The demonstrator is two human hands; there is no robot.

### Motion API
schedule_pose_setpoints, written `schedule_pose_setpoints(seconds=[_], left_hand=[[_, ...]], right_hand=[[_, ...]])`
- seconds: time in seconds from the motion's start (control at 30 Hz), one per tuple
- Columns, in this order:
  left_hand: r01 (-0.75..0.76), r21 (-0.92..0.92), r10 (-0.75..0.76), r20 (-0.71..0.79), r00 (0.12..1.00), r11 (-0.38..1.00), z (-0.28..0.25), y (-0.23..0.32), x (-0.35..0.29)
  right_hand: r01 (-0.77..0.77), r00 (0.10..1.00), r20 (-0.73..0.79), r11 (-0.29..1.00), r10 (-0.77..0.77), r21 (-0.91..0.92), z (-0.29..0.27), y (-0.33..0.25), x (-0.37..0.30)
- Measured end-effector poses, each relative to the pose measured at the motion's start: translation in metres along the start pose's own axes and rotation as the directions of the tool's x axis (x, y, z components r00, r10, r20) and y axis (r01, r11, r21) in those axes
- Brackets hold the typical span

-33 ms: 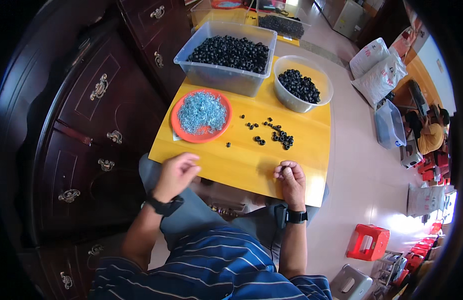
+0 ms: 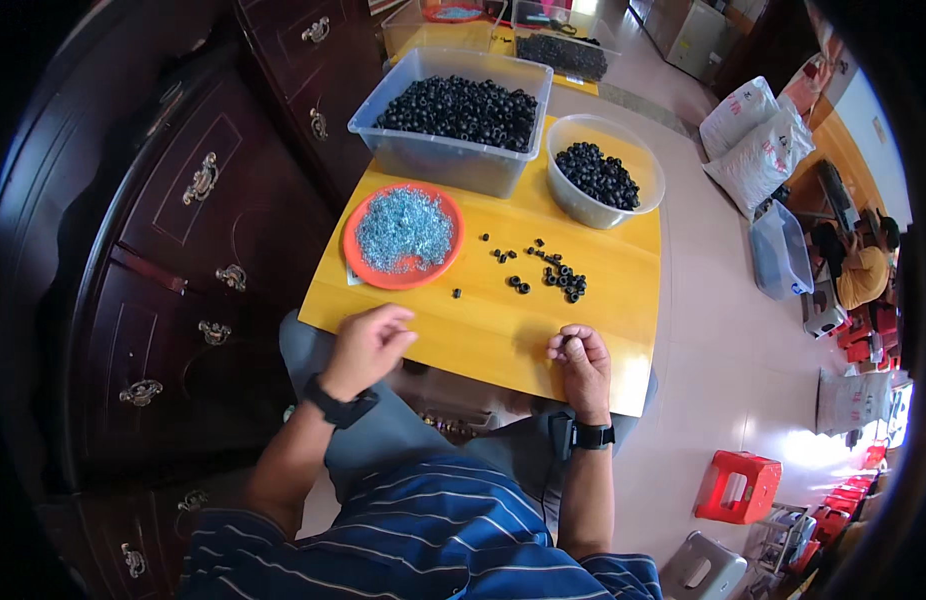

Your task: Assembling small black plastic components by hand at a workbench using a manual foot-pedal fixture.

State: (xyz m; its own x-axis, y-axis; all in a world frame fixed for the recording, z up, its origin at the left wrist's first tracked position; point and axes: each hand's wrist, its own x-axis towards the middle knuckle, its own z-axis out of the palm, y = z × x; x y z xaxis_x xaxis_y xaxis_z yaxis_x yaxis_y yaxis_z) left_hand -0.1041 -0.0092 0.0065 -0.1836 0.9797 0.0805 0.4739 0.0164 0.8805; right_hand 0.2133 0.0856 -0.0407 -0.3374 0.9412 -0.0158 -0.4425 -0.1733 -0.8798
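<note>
My left hand (image 2: 371, 348) hovers over the near left edge of the yellow table, thumb and fingers apart, with nothing visible in them. Over the near right of the table, my right hand (image 2: 585, 368) pinches a small dark piece (image 2: 567, 341), mostly covered by the fingertips. Beyond that hand lie several loose black ring-shaped pieces (image 2: 565, 280). A single black piece (image 2: 457, 293) lies nearer my left hand. The orange-red plate (image 2: 353, 246) on the left holds a heap of small shiny blue-silver bits (image 2: 408, 230).
A clear rectangular bin (image 2: 443, 168) and a round tub (image 2: 583, 205), both holding black pieces, stand at the table's (image 2: 483, 345) far side. Dark drawers (image 2: 203, 210) flank the left. White sacks (image 2: 753, 135), a red stool (image 2: 738, 487) and another person (image 2: 863, 275) are on the right.
My left hand has shifted slightly to the right. My right hand keeps its pinch in nearly the same place.
</note>
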Motion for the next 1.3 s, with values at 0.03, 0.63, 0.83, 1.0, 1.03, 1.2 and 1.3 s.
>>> schedule_pose_setpoints(seconds=[0.03,0.63,0.83,1.0,1.03,1.2,1.3], left_hand=[[-0.061,0.120,0.061,0.000,0.998,0.991,0.012,0.006,0.013],[-0.073,0.691,0.138,-0.040,0.990,0.719,-0.001,-0.021,0.100],[-0.114,0.720,0.162,0.002,0.987,0.685,-0.003,-0.025,0.107],[-0.100,0.719,0.093,0.050,0.994,0.688,-0.006,-0.021,0.108],[-0.103,0.717,0.097,0.049,0.994,0.689,-0.007,-0.022,0.106],[-0.140,0.626,0.184,-0.005,0.983,0.767,-0.007,-0.020,0.093],[-0.135,0.589,0.205,-0.054,0.977,0.797,-0.005,-0.017,0.089]], right_hand=[[0.000,1.000,-0.009,1.000,0.000,0.004,-0.002,-0.001,-0.001],[-0.012,1.000,0.002,0.999,0.012,-0.034,-0.006,-0.003,-0.002],[-0.012,1.000,0.003,1.000,0.012,-0.005,-0.005,0.002,-0.002],[-0.008,1.000,0.027,1.000,0.008,0.029,-0.006,0.002,-0.003],[-0.004,1.000,0.027,1.000,0.004,0.025,-0.005,0.001,-0.003],[0.001,1.000,0.007,1.000,-0.001,0.021,-0.003,0.000,-0.003],[-0.009,1.000,0.013,1.000,0.009,0.027,-0.005,0.001,-0.001]])
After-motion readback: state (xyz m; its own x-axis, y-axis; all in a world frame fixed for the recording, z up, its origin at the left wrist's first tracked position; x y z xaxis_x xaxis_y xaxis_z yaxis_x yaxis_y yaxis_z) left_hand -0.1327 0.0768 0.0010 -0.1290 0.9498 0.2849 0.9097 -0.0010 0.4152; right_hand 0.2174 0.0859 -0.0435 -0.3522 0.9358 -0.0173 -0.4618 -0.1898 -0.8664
